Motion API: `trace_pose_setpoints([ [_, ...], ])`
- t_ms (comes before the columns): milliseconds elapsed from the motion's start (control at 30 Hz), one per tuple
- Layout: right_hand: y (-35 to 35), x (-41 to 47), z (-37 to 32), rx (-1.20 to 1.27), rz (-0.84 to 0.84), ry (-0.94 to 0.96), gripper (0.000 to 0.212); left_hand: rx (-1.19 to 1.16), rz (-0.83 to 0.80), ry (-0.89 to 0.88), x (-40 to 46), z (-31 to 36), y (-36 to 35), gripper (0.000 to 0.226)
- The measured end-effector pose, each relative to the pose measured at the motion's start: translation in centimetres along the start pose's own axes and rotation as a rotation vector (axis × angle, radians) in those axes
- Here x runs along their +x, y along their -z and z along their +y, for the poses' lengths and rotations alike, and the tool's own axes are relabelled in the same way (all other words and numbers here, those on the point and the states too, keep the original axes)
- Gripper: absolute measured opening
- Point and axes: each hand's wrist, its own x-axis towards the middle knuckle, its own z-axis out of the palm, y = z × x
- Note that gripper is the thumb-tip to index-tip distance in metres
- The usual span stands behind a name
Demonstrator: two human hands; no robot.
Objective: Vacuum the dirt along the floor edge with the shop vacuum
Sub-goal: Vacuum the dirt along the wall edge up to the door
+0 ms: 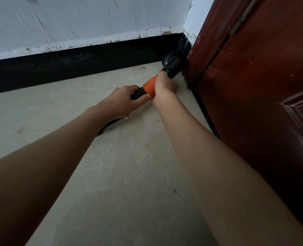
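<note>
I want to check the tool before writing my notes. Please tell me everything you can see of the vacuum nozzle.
The nozzle is glossy black plastic, widening to a flared head that is pushed into the corner where the black baseboard meets the door frame. It slants down from an orange ribbed collar on a black tube. The right hand grips the collar and nozzle neck; the left hand grips the tube behind. The head's opening is hidden.

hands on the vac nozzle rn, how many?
2: left hand grips the black hose behind the orange collar; right hand grips just ahead of it, toward the nozzle.
</note>
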Motion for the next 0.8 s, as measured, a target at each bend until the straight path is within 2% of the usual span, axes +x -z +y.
trace_pose_setpoints([
  [400,-0.6,0.5,-0.4,0.01,-0.024,-0.004,0.043,0.02,0.002,-0.017,1.1,-0.8,0.4,0.037],
  [800,2.8,-2.1,3.5,0.073,0.059,-0.012,0.045,0.029,-0.086,-0.072,-3.6,-0.2,-1.0,0.035],
])
